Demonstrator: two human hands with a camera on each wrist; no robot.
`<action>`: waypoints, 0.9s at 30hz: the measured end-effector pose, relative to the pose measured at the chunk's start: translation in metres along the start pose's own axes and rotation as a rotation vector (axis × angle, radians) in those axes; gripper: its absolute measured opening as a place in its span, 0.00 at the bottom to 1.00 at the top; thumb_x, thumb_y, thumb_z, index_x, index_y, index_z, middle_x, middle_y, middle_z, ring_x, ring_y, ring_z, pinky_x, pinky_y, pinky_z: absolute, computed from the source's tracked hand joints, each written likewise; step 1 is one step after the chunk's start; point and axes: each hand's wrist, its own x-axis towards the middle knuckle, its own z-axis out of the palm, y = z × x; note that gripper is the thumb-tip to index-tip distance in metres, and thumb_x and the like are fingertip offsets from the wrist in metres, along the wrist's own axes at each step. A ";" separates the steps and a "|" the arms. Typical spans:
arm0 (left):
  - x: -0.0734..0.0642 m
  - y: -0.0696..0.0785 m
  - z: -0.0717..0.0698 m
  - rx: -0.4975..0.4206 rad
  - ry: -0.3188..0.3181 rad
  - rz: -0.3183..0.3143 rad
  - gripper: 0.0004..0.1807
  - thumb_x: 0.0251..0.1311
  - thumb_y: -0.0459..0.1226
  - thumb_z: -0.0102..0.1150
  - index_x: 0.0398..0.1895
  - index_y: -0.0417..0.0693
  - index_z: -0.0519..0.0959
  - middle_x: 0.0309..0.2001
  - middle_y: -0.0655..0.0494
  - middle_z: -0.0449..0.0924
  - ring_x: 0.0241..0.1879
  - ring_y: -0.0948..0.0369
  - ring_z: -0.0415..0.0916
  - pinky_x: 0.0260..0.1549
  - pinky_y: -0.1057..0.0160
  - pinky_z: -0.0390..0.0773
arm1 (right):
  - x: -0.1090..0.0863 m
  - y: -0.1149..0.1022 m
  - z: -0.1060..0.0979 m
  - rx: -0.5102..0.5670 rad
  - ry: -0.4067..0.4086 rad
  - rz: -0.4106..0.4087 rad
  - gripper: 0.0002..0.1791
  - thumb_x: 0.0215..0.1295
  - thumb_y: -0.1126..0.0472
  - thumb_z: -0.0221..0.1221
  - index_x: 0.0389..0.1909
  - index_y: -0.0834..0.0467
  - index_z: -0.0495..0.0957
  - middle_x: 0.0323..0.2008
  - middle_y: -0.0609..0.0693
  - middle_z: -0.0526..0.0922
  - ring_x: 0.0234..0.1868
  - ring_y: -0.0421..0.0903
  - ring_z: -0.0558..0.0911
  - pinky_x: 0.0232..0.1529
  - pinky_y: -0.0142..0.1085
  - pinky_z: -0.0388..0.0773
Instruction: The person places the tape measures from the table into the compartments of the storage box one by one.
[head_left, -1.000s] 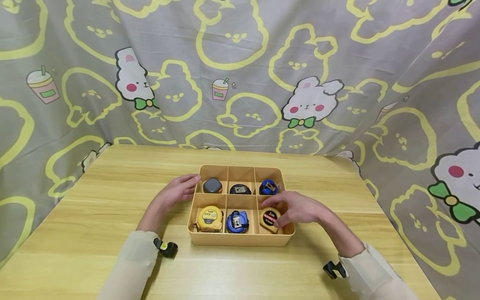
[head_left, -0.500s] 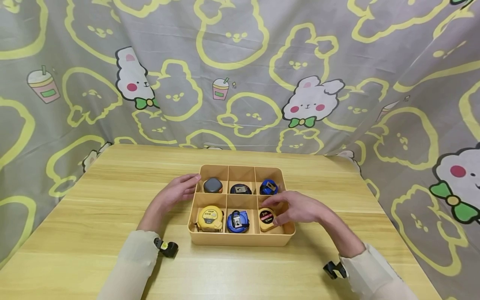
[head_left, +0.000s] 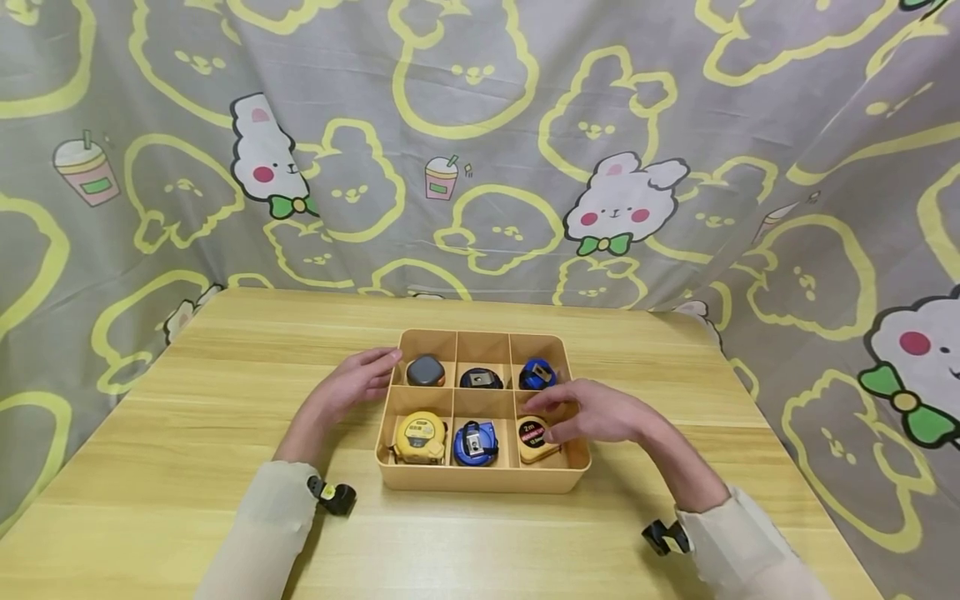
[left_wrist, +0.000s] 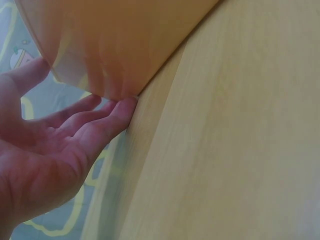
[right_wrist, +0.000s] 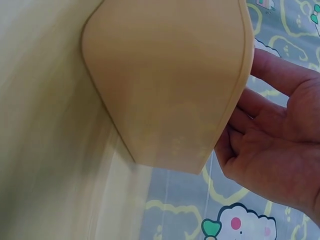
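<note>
A tan organizer box [head_left: 480,478] with several compartments stands on the table. In its front right compartment sits a yellow tape measure [head_left: 532,438] with a black and red face. My right hand [head_left: 603,412] reaches over the right wall, thumb at the tape measure's right side and fingers behind it; in the right wrist view the box wall hides the fingertips. My left hand [head_left: 352,385] rests its fairly straight fingers [left_wrist: 95,127] against the box's left wall. A yellow tape measure [head_left: 420,437] and a blue tape measure [head_left: 476,443] fill the other front compartments.
The back row holds a dark grey rounded tape measure [head_left: 425,372], a black tape measure [head_left: 481,379] and a blue tape measure [head_left: 537,375]. Wood-grain table [head_left: 480,550] surrounds the box. A patterned grey curtain [head_left: 480,167] hangs behind and at the sides.
The yellow tape measure at the front right has turned and shifted slightly left in its compartment. My right thumb has moved slightly up and left. The left hand stays put.
</note>
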 end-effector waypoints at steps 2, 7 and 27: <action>-0.001 0.000 0.000 0.003 -0.004 0.003 0.43 0.76 0.55 0.49 0.80 0.34 0.49 0.77 0.32 0.54 0.74 0.38 0.61 0.71 0.48 0.69 | 0.001 0.000 -0.001 0.017 0.006 0.007 0.24 0.66 0.56 0.66 0.63 0.56 0.79 0.60 0.53 0.82 0.60 0.55 0.79 0.61 0.51 0.76; 0.000 0.000 0.000 -0.005 0.000 -0.004 0.43 0.76 0.54 0.49 0.80 0.35 0.50 0.78 0.33 0.54 0.73 0.38 0.61 0.71 0.47 0.68 | 0.003 0.001 -0.004 0.078 0.029 0.008 0.24 0.67 0.56 0.65 0.62 0.60 0.79 0.56 0.56 0.83 0.55 0.51 0.82 0.57 0.42 0.79; 0.000 -0.002 -0.002 -0.004 0.006 -0.008 0.45 0.74 0.56 0.51 0.80 0.36 0.51 0.78 0.34 0.54 0.74 0.38 0.60 0.72 0.46 0.66 | -0.001 0.010 -0.017 0.214 0.141 0.040 0.20 0.72 0.49 0.61 0.60 0.52 0.81 0.52 0.55 0.87 0.54 0.46 0.83 0.62 0.46 0.76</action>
